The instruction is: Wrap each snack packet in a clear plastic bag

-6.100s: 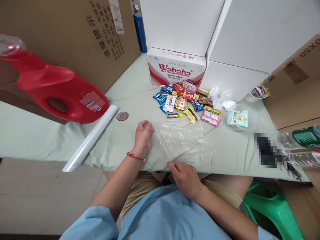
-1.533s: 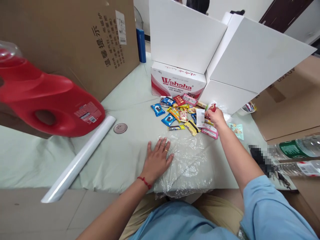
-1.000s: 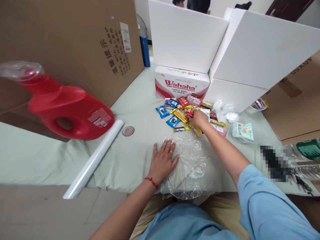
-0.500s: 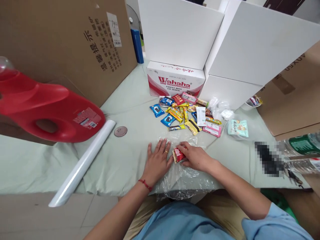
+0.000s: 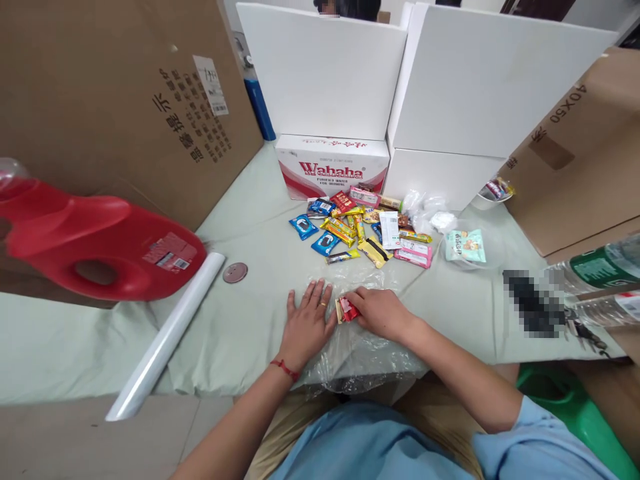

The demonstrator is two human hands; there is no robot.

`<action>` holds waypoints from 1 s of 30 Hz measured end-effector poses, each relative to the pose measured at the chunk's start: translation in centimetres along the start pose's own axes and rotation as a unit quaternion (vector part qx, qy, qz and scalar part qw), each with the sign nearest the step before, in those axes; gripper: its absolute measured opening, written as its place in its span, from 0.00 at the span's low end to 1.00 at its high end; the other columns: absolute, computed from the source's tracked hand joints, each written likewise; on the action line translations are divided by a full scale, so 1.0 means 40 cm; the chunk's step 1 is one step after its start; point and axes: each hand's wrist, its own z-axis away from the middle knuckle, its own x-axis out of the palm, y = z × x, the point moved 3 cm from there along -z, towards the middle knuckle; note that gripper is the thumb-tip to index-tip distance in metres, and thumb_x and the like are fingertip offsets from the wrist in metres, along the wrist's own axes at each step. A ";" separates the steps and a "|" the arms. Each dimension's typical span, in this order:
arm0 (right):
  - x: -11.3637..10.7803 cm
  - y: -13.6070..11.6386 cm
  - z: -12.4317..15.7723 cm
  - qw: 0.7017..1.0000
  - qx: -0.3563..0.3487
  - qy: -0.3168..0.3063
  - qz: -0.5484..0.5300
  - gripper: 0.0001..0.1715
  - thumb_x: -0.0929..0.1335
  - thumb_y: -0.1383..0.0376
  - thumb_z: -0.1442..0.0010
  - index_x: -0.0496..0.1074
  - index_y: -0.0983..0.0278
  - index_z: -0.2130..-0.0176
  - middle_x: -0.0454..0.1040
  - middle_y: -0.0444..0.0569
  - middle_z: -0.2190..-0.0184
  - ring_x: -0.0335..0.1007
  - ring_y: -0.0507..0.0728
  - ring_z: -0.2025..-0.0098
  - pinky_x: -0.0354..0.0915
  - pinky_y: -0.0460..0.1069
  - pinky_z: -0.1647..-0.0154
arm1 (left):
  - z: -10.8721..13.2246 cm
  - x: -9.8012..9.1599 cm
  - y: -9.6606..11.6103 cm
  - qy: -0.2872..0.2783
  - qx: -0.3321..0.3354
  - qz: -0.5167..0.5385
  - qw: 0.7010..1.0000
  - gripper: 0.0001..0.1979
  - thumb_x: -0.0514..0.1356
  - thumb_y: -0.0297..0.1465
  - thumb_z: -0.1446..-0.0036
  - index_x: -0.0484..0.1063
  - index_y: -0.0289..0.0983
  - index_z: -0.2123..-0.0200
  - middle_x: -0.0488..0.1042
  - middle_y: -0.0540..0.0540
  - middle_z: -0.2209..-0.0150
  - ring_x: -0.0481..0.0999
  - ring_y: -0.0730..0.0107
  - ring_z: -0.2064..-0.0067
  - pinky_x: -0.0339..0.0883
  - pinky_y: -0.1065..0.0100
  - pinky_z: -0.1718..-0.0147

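Observation:
My left hand (image 5: 307, 325) lies flat with fingers spread on the tablecloth and the edge of a crumpled clear plastic sheet or bag (image 5: 345, 363). Its thumb reaches close to a small red snack packet (image 5: 349, 309). The fingers of my right hand (image 5: 383, 312) are closed on that packet, which rests over the clear plastic; a cream-coloured edge shows at its left side. Part of the packet is hidden under the fingers. Beyond both hands is a loose pile of wrapped snacks, among them a blue packet (image 5: 325, 243), a yellow packet (image 5: 375, 253) and a pink packet (image 5: 413, 254).
On the left are a red jug (image 5: 115, 233), a white roll (image 5: 167, 333) and a round brown disc (image 5: 235, 272). A Wahaha box (image 5: 333, 167) and white panels (image 5: 325, 73) stand behind the snacks. To the right are a clear bowl (image 5: 487, 263) and plastic bottles (image 5: 603, 268).
The camera view has shifted a little. My left hand stays flat in place, and my right hand keeps hold of the red snack packet, its fingers now covering slightly more of it.

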 end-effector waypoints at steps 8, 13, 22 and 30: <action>-0.002 0.016 0.024 0.997 -0.002 -0.018 -0.077 0.35 0.69 0.60 0.33 0.60 0.62 0.31 0.67 0.60 0.33 0.77 0.66 0.45 0.71 0.54 0.50 | -0.003 0.001 0.004 -0.011 -0.003 0.006 1.000 0.30 0.48 0.40 0.28 0.58 0.39 0.27 0.55 0.38 0.24 0.55 0.50 0.24 0.40 0.32 0.28; -0.004 0.024 0.028 0.997 -0.010 -0.029 -0.077 0.27 0.66 0.64 0.30 0.66 0.59 0.34 0.71 0.55 0.37 0.76 0.62 0.44 0.69 0.52 0.50 | -0.001 -0.001 0.008 -0.020 -0.011 0.019 1.000 0.31 0.48 0.41 0.28 0.57 0.40 0.26 0.54 0.40 0.24 0.54 0.52 0.23 0.38 0.33 0.27; 0.024 -0.005 0.003 0.999 0.011 -0.016 -0.047 0.27 0.66 0.62 0.29 0.66 0.57 0.33 0.70 0.54 0.36 0.77 0.62 0.47 0.69 0.50 0.56 | -0.001 -0.004 -0.008 -0.030 -0.012 0.044 0.999 0.29 0.44 0.42 0.26 0.57 0.45 0.26 0.54 0.42 0.24 0.54 0.53 0.24 0.36 0.32 0.27; 0.029 -0.021 0.027 1.000 0.025 -0.009 -0.008 0.26 0.68 0.59 0.30 0.66 0.59 0.35 0.75 0.54 0.43 0.78 0.64 0.49 0.69 0.51 0.62 | 0.000 -0.002 -0.012 -0.042 -0.019 0.049 0.998 0.27 0.44 0.42 0.25 0.58 0.46 0.27 0.53 0.42 0.24 0.54 0.50 0.23 0.32 0.22 0.31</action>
